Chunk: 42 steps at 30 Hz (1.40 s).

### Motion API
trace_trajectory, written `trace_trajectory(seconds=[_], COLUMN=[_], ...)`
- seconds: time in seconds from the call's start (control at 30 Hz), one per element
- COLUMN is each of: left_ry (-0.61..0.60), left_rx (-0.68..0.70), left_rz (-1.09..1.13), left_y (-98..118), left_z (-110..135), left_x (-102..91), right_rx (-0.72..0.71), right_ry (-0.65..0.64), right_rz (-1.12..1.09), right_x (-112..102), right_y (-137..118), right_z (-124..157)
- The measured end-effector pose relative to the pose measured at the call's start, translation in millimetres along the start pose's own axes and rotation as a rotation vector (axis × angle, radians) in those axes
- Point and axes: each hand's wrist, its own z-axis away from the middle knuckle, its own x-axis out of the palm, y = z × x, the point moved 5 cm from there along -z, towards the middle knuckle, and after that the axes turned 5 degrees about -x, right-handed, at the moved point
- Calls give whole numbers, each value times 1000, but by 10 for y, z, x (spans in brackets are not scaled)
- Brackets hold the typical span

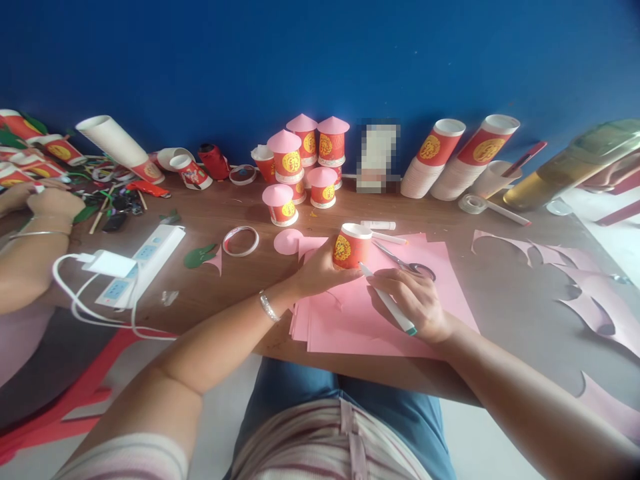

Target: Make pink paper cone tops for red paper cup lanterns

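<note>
My left hand (320,270) is closed round a red paper cup (351,245) with a gold emblem, standing on a stack of pink paper sheets (450,293). My right hand (417,300) grips a white pen (387,300) whose tip touches the paper at the cup's base. Scissors (407,263) lie on the pink paper just behind my right hand. A pink paper disc (287,241) lies to the left of the cup.
Several red cups with pink cone lids (300,163) stand at the back, near stacks of cups (457,160). A white power strip (143,260), tape rolls (241,241), pink offcuts (585,287) and a bottle (570,167) lie around. Another person's arm (30,240) is at left.
</note>
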Motion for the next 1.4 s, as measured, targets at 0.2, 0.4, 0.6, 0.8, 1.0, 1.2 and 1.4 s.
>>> trace_trajectory(seconds=[0.2, 0.4, 0.6, 0.8, 1.0, 1.2, 1.4], left_ry=[-19, -102, -157, -201, -216, -194, -115], left_rx=[28, -24, -42, -32, -38, -43, -37], left_rz=[49, 246, 357, 469, 517, 688, 791], left_y=[-29, -18, 66, 12, -89, -59, -35], left_z=[-10, -8, -3, -13, -38, -63, -64], left_x=[11, 5, 36, 70, 70, 63, -23], right_rx=[-46, 46, 124, 122, 107, 101, 88], right_ry=[7, 20, 32, -2, -20, -20, 25], right_rz=[-18, -42, -16, -21, -60, -41, -80], right_x=[18, -24, 8, 76, 47, 49, 38], right_y=[-15, 41, 87, 111, 120, 121, 121], right_z=[6, 25, 61, 78, 56, 86, 71])
